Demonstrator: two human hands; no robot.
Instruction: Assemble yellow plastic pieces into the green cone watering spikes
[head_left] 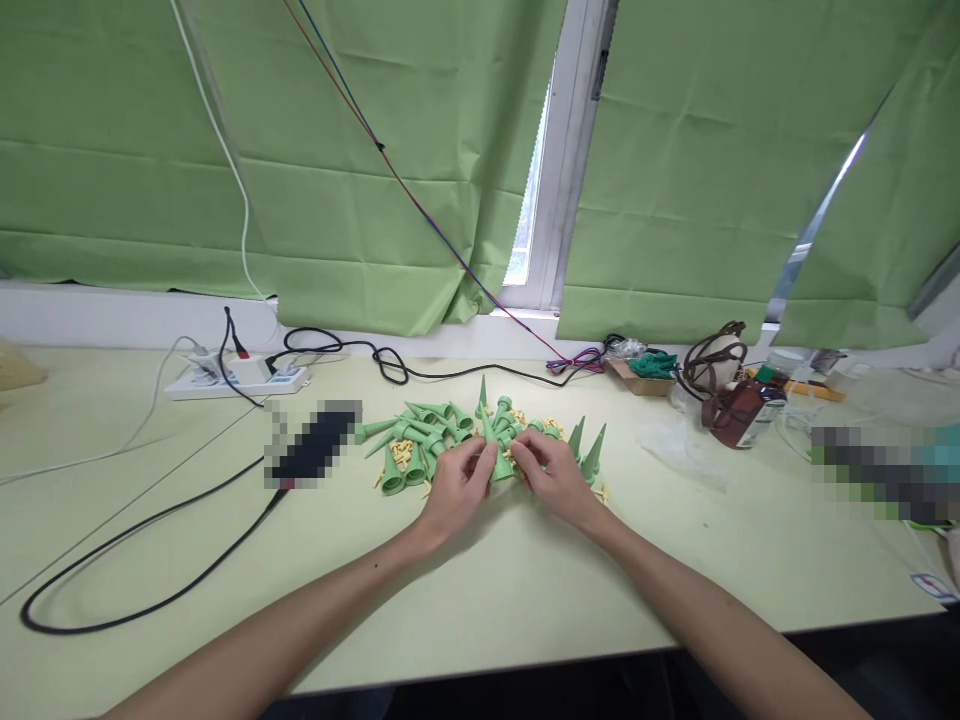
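Note:
My left hand pinches a hollow green plastic cone, its wide open end low and near me. On the cone's right, my right hand has thumb and index finger closed on a small yellow plastic piece, mostly covered by the fingertips. Just behind both hands lies a loose pile of green cones, some lying down and some standing point up. Small yellow pieces are scattered among them, with green ring-topped caps at the back of the pile.
A blurred dark device with a black cable lies left of the pile. Behind are a white power strip and cords. To the right stand a small cardboard box, a plastic bag and a brown bottle.

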